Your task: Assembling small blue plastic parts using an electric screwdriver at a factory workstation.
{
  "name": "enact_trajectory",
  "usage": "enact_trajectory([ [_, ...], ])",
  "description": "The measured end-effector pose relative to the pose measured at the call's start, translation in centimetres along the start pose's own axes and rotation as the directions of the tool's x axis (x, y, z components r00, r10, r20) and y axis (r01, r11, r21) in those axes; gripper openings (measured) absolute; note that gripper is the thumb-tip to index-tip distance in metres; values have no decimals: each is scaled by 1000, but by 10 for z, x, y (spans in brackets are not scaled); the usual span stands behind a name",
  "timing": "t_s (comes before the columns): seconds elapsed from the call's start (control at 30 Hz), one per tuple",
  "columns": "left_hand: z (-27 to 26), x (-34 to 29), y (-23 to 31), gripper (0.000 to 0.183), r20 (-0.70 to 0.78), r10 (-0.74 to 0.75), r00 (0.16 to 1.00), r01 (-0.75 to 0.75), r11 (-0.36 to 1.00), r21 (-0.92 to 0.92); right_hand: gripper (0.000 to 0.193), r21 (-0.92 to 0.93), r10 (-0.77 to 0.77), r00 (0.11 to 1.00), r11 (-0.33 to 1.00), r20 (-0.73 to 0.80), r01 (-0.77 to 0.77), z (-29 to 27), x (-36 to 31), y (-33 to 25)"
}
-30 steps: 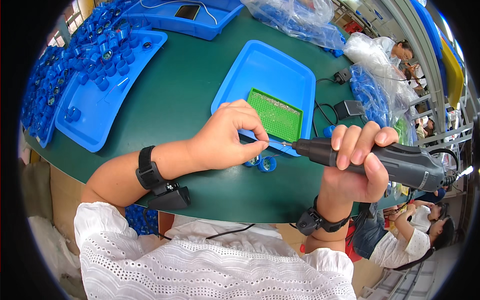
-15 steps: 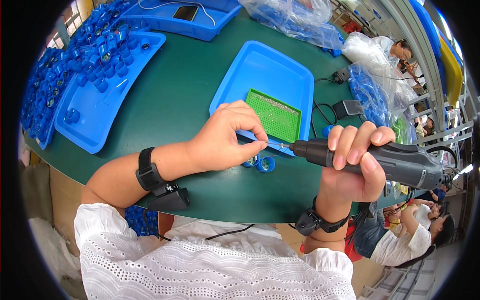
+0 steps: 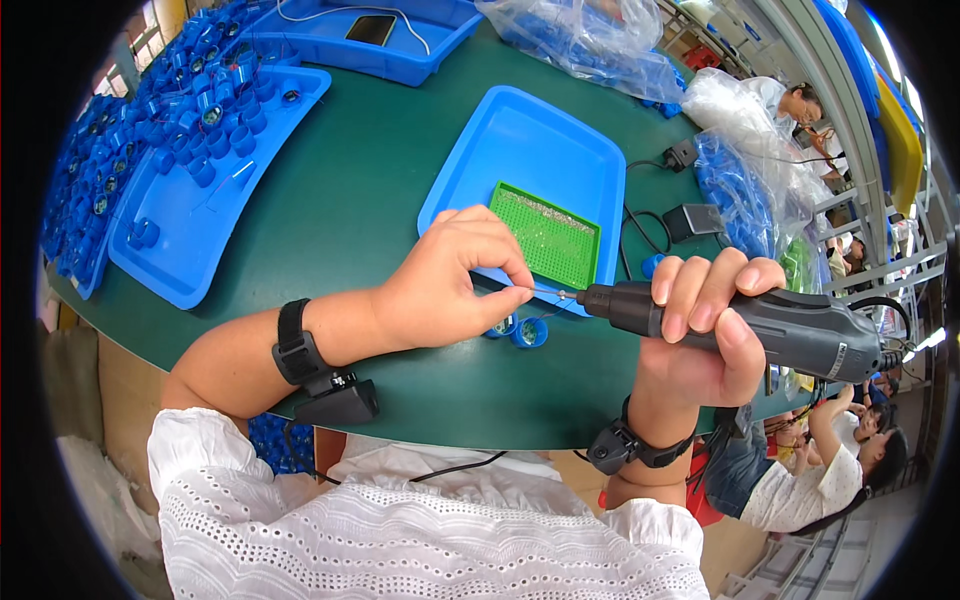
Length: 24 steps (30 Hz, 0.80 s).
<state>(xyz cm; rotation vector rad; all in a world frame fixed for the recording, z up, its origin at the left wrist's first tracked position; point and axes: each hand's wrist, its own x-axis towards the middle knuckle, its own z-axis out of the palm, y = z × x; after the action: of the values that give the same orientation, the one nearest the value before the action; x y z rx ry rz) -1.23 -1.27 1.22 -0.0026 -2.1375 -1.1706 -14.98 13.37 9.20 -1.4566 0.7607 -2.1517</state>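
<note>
My right hand (image 3: 708,325) is wrapped round a black electric screwdriver (image 3: 810,330), held level with its nose to the left. A thin metal bit (image 3: 566,295) sticks out of that nose. The thumb and forefinger of my left hand (image 3: 462,275) pinch the bit's far end; whether a small screw is between them I cannot make out. Just below the fingertips, two small blue cups (image 3: 530,332) with parts inside stand on the table. Behind the bit, a green perforated tray (image 3: 548,262) with tiny metal pieces along its far side lies in a blue tray (image 3: 470,140).
Many blue cups with wires (image 3: 190,110) are heaped at the left, partly in a long blue tray (image 3: 165,270). A phone (image 3: 370,29) lies in another blue tray. Clear plastic bags (image 3: 740,180), a black adapter (image 3: 694,219) and cables sit at the right. Several people are beyond.
The screwdriver and my right hand have shifted very slightly left. The left hand keeps its pinch at the bit's end.
</note>
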Motion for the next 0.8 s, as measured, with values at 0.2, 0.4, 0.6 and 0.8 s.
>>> enact_trajectory([
  [0.2, 1, -1, -1, 8, -36, 40, 999, -39, 999, 33, 28, -12, -11, 1000, 1000, -29, 10, 3, -2, 0],
  [0.4, 3, -2, -1, 8, -64, 47, 997, -45, 998, 42, 28, -32, -6, 1000, 999, -30, 5, 7, 0, 0],
  [0.6, 1, -1, -1, 21, 11, 46, 999, -47, 997, 65, 28, -56, 10, 1000, 998, -6, -11, 4, 1, -2],
  [0.8, -21, 3, 6, 42, 327, -105, 939, 23, 969, 245, 27, -104, 73, 997, 992, 11, -71, 7, 4, -5],
])
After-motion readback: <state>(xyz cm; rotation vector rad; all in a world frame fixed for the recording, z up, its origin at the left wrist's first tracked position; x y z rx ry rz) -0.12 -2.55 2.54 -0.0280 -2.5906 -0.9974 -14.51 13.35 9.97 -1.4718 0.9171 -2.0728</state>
